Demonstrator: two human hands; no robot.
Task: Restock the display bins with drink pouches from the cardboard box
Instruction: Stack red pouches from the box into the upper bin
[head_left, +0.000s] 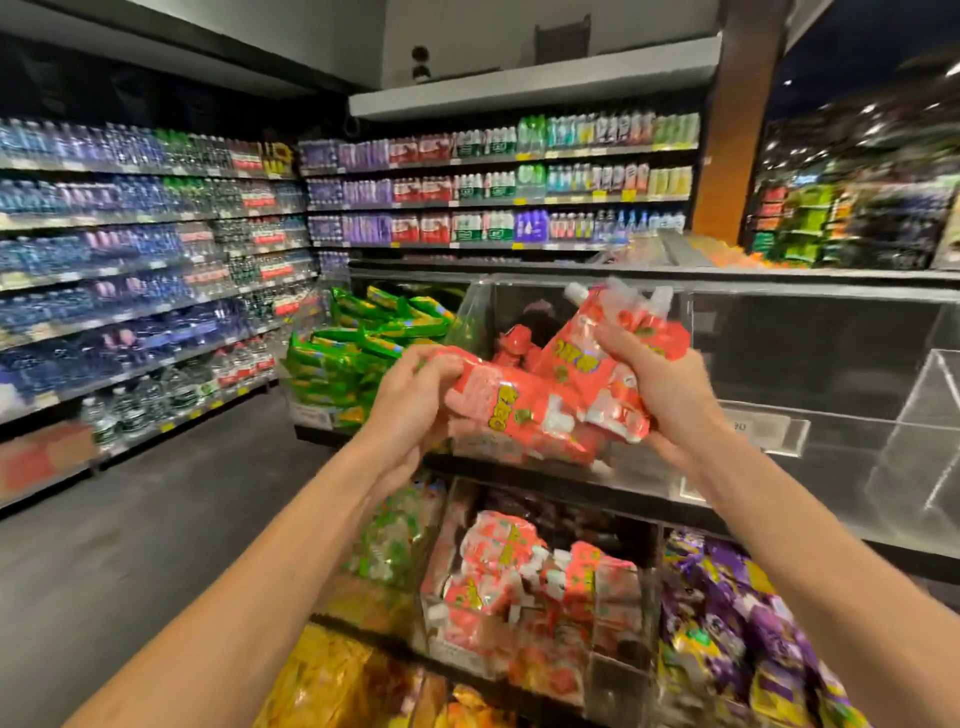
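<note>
Red drink pouches (524, 415): a bunch held just in front of the clear upper bin (475, 317). Left hand (415, 400) fingers curled round one pouch's end; right hand (662, 384) fingers clenched round several. Inside that bin: few loose red pouches (514, 343). Left of it: green pouches (363, 358). Below it: lower bin (431, 613) of red pouches; below-right, purple pouches (727, 613).

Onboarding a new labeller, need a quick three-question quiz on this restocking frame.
1. True or false: the left hand and right hand both grip red pouches.
2. Which lie left of the upper clear bin? A blue pouches, B green pouches, C white pouches.
3. Fill in: the pouches at lower right are ___.
Key: 1 true; 2 B; 3 purple.
</note>
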